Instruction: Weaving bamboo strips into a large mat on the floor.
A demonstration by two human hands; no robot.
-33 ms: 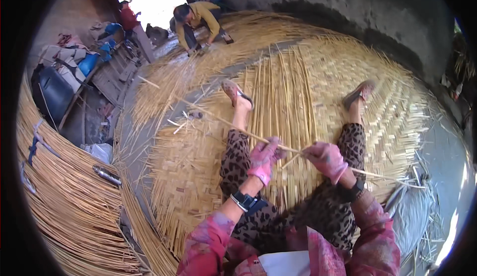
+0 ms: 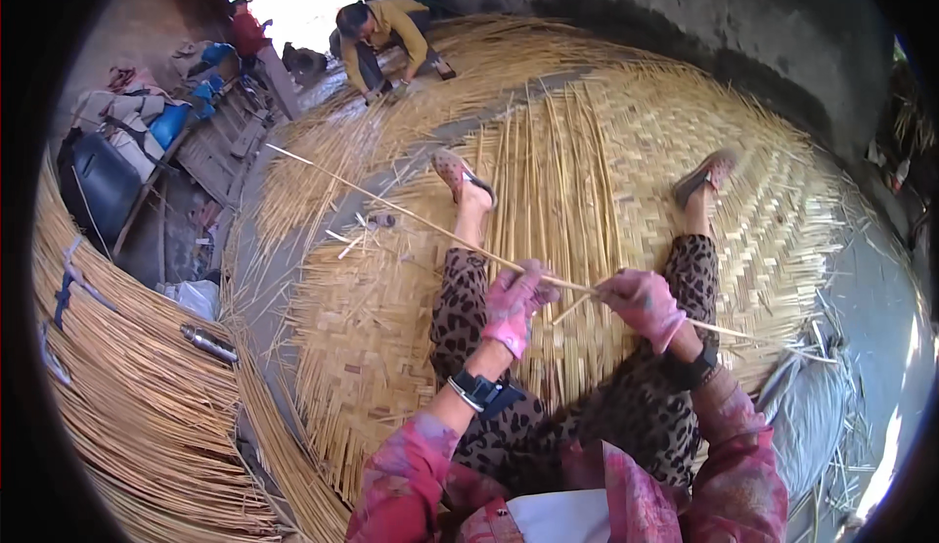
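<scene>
In pink gloves, both my hands grip one long, thin reed strip above the woven mat. My left hand is closed around it between my knees. Close by on the right, my right hand pinches the same strip, whose short end sticks out beyond my wrist. The long end slants up to the far left, over my left leg. A short cut-off-looking end shows between the hands; whether it belongs to the same strip I cannot tell. Under my legs lies the woven reed mat, with loose lengthwise strips along its middle.
A large pile of reeds lies at left, with a metal cylinder on it. A grey plastic bag is at right. A co-worker in yellow crouches over reeds at the back; another person is by the doorway.
The reed strip has slid leftward through my hands, so less of it sticks out past my right wrist. Both hands stay nearly in place.
</scene>
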